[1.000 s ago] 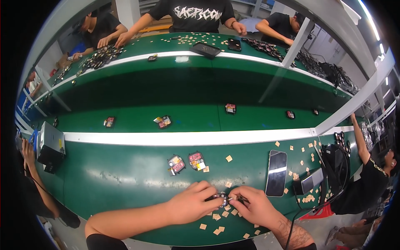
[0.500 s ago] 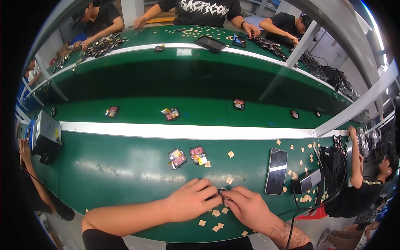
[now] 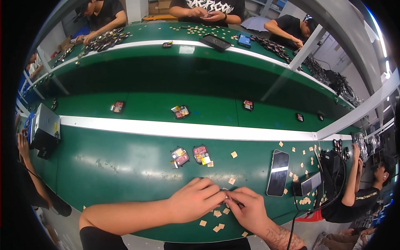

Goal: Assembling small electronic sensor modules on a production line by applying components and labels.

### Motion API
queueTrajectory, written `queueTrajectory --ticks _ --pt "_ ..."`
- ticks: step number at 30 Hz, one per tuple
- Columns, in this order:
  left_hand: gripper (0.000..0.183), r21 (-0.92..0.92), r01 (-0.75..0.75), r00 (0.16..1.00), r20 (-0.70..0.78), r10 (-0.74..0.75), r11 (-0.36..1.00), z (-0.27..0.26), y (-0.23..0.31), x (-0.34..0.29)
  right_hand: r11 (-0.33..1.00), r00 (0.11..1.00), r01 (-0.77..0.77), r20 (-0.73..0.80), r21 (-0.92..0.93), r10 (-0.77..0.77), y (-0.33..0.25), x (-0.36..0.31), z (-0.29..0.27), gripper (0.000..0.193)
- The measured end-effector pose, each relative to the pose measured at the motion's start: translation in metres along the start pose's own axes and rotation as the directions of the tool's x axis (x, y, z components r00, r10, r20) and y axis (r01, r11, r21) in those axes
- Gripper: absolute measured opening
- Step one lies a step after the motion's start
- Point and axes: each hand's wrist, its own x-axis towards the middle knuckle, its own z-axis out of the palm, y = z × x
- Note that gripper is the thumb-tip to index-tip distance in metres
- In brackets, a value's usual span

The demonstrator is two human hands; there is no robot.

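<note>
My left hand (image 3: pixel 199 201) and my right hand (image 3: pixel 247 206) meet over the green worktable near its front edge. Both sets of fingers are closed on a small dark part (image 3: pixel 225 192), largely covered by them, so its kind does not show. Just beyond the left hand lie two small opened electronic devices, the left one (image 3: pixel 180 156) and the right one (image 3: pixel 201 154), with dark casings, red boards and yellow-and-white labels. Small tan square pieces (image 3: pixel 217 213) are scattered around and below my fingers.
A phone (image 3: pixel 278 173) lies right of my hands, beside a dark boxy device (image 3: pixel 307 183) with a cable. A white rail (image 3: pixel 187 128) separates my table from a green belt carrying several devices (image 3: pixel 181 111). A grey box (image 3: pixel 45 130) stands left. Co-workers sit across and at both sides.
The devices on the belt have shifted slightly right. Across the belt, a co-worker's hands have come together in front of their chest. My hands stay in nearly the same place, fingers slightly shifted.
</note>
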Motion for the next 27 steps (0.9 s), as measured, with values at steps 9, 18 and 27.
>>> queueTrajectory --ticks 9,18,27 --pt "0.026 -0.001 0.034 0.999 -0.003 -0.034 0.999 -0.001 0.005 0.001 0.991 0.998 0.053 -0.039 -0.126 -0.059 -0.006 0.004 0.001 0.016" --pt "0.029 0.000 0.029 1.000 -0.010 -0.029 1.000 0.002 0.005 0.001 0.968 0.979 0.198 0.079 -0.157 -0.187 0.003 -0.004 -0.006 0.018" --pt "0.042 0.007 -0.049 0.994 -0.099 0.050 0.999 -0.002 0.003 0.002 0.994 0.998 0.048 0.027 0.103 -0.051 -0.007 0.010 -0.015 0.027"
